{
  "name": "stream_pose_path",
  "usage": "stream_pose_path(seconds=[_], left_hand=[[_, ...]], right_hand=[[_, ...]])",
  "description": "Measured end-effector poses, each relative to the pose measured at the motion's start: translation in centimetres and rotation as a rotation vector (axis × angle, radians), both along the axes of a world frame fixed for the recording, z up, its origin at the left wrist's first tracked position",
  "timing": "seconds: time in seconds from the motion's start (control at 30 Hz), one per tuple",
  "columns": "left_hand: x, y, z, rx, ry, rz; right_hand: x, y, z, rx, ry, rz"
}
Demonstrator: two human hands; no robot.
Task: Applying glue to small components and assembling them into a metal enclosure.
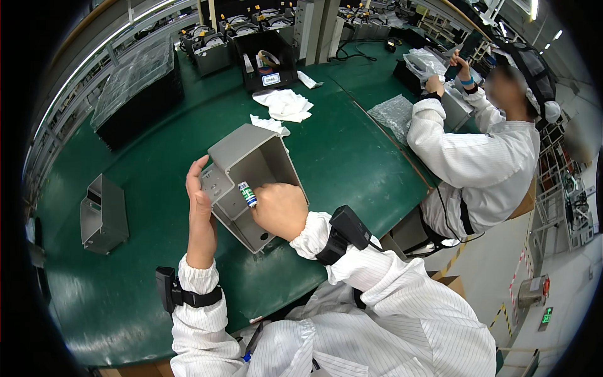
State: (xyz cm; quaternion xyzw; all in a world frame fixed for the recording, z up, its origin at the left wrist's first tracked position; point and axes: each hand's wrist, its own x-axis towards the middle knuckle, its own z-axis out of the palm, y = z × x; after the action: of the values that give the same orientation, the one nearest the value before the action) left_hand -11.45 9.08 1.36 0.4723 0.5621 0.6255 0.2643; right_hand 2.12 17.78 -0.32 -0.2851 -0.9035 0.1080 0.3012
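A grey open-topped box with a stepped left end rests at an angle on the green table in front of me. My left hand holds its left end, fingers extended along the outer edge and thumb lower down. Inside the opening, my right hand is curled closed around a small green-and-white tube. The tube's white end sticks out past the fingers towards the box's stepped left part. The rest of it is hidden in the fist, so its exact kind does not show.
A similar grey box stands at the left. Behind lie white cloths, a black bin of small items and a dark crate with clear trays. At the right, a co-worker handles a plastic-wrapped unit beside bubble wrap.
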Motion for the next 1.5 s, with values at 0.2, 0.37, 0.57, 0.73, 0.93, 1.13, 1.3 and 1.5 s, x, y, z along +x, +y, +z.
stream_pose_path(seconds=[0.2, 0.37, 0.57, 0.73, 0.93, 1.13, 1.3, 1.5], left_hand=[[1.9, -1.1, -3.3, 0.065, -0.063, 0.060], [3.1, -1.1, -1.9, 0.065, -0.036, 0.089], [3.0, -0.8, 0.3, 0.154, -0.045, 0.123], [2.7, -1.7, 2.5, 0.034, 0.300, 0.196], [2.9, -2.0, 3.1, -0.038, 0.412, 0.197], [3.2, -1.2, 3.1, -0.003, 0.283, 0.091], [3.6, -1.2, 3.7, -0.111, 0.336, 0.114], [4.4, -1.0, 4.0, -0.087, 0.317, 0.105]], right_hand=[[-0.1, 0.1, 0.0, -0.017, -0.017, 0.015], [0.1, 0.3, 0.2, -0.100, -0.057, 0.016], [0.1, -1.0, 1.1, -0.108, 0.013, 0.024], [0.3, -2.1, 0.9, -0.159, -0.010, 0.078], [0.9, -2.6, 0.2, -0.167, 0.029, 0.064], [0.5, -1.9, 0.1, -0.182, 0.066, 0.057], [0.5, -1.4, -0.4, -0.189, 0.053, 0.047], [0.9, -1.5, 0.0, -0.210, 0.079, 0.043]])
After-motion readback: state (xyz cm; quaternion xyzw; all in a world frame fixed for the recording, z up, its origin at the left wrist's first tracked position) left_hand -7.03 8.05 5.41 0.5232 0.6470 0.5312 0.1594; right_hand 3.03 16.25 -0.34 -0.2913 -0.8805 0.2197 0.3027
